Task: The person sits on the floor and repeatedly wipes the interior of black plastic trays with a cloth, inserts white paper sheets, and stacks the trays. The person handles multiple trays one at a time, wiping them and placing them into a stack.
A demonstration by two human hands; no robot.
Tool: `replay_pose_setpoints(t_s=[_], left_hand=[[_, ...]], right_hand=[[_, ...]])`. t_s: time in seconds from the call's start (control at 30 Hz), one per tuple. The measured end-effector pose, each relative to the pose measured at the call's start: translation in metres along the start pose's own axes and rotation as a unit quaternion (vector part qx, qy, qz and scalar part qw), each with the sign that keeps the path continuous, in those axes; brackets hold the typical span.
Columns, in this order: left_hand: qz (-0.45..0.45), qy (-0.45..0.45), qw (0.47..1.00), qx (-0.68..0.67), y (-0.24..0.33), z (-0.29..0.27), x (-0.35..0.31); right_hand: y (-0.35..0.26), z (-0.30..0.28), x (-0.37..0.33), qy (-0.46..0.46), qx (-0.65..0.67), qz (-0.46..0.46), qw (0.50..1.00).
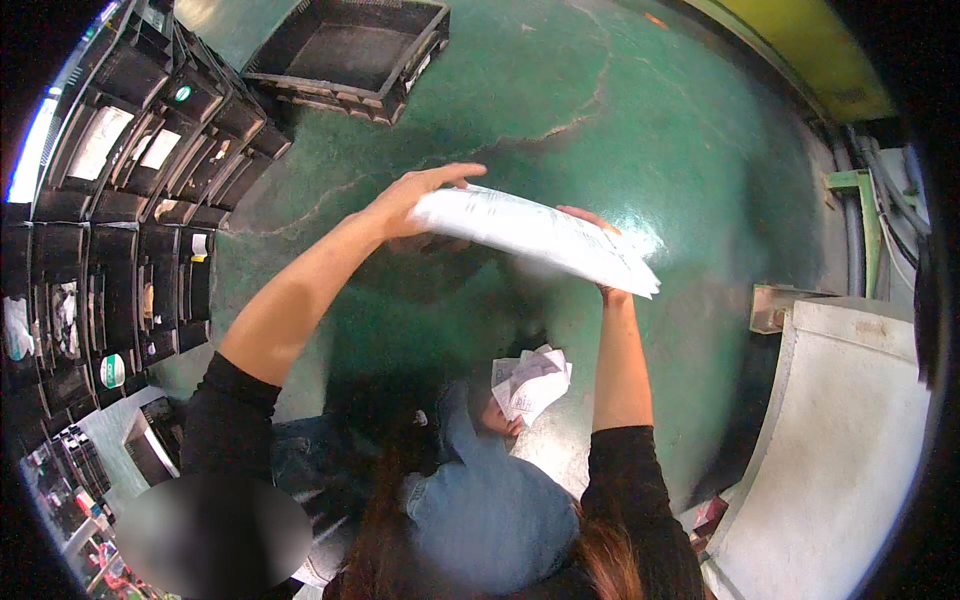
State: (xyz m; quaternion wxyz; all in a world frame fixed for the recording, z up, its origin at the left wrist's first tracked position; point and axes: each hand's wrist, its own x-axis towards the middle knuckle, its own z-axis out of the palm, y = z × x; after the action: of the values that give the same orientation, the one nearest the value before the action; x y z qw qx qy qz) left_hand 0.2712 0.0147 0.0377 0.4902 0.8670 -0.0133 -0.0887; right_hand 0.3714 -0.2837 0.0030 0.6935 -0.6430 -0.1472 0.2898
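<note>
A white sheaf of printed papers (530,232) is held up in front of me, tilted down toward the right. My left hand (405,208) grips its left end, the index finger reaching over the top edge. At the right end, my right hand (612,290) holds it from beneath and behind, with fingertips showing above the far edge. Most of the right hand's palm is hidden by the papers. Below, closer to my body, another person's hand (500,418) holds a fanned bunch of printed slips (532,383) beside blue denim cloth (490,520).
Stacked black bins (110,250) with papers and labels line the left side. On the green floor (480,90) at the far left lies a black crate (350,50). A white curved panel (850,430) stands at the right, near pipes and cables (865,200). A person (215,535) is close by, lower left.
</note>
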Motion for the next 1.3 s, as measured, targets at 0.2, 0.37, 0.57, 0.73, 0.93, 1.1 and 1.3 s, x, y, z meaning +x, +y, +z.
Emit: replay_pose_setpoints(t_s=[0.2,0.37,0.57,0.73,0.93,1.1,1.3], left_hand=[[-0.178,0.098,0.979,0.033,0.016,-0.031,-0.006],[-0.257,0.020,0.955,-0.147,0.003,-0.040,-0.034],[-0.213,-0.046,0.975,-0.036,-0.020,-0.059,-0.102],[-0.208,0.062,0.971,-0.095,0.004,-0.062,-0.153],[-0.098,0.168,0.958,-0.212,0.046,-0.042,-0.204],[-0.400,0.497,0.720,-0.272,0.090,-0.031,-0.385],[-0.482,0.765,0.409,-0.123,0.173,0.060,-0.513]], right_hand=[[-0.032,-0.005,0.036,-0.010,-0.178,-0.039,0.983],[0.010,-0.028,0.032,0.061,-0.096,0.081,0.990],[0.036,-0.075,0.000,0.237,-0.425,0.235,0.842],[-0.017,0.006,0.018,0.151,-0.558,-0.041,0.815],[-0.015,0.231,0.004,-0.334,0.101,0.221,0.911],[-0.002,0.310,0.024,-0.522,-0.160,0.224,0.808],[0.019,0.304,0.048,-0.652,-0.448,0.099,0.604]])
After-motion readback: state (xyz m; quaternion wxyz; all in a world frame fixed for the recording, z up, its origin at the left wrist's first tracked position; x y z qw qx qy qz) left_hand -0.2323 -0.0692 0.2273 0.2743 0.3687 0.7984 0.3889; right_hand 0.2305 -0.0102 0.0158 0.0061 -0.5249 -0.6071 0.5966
